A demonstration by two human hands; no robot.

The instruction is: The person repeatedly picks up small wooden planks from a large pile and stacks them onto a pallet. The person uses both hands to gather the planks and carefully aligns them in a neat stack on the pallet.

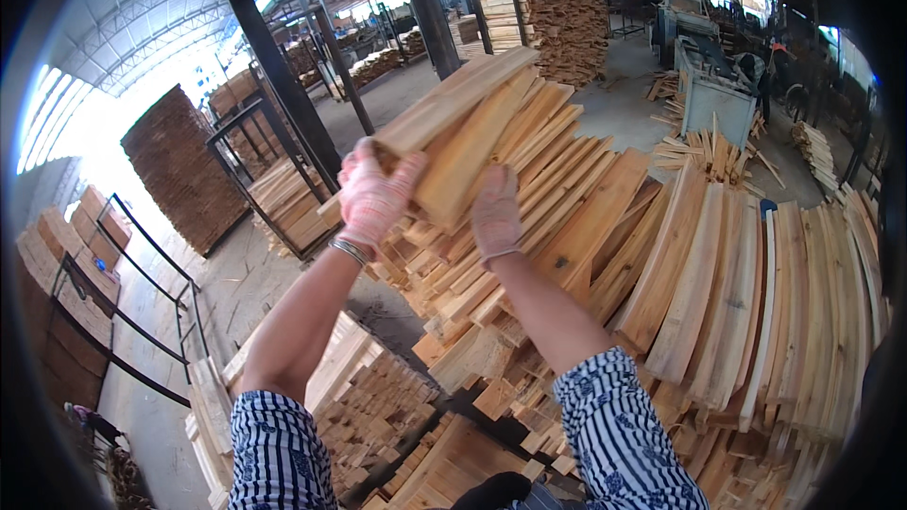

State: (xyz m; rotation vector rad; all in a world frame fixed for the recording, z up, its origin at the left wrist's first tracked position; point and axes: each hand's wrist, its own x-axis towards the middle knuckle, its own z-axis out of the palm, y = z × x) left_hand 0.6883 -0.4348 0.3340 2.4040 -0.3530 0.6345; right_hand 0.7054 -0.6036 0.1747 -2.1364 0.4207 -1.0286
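My left hand point(373, 194), in a pink and white knit glove, grips the near left end of a few long pale wooden boards point(458, 106). They are tilted over a big stack of loose boards point(590, 212). My right hand point(497, 212), gloved the same way and slightly blurred, is closed against the right edge of the nearest held board point(463, 156); its fingertips are partly hidden. How many boards are held cannot be made out, since they overlap each other and the stack behind.
Rows of long planks point(727, 293) lie to the right. Below my arms is a pile of short-ended lumber point(378, 406). Black metal frames point(283, 85) stand left of the stack. Farther off are a tall board stack point(179, 170) and a grey-blue machine point(715, 94).
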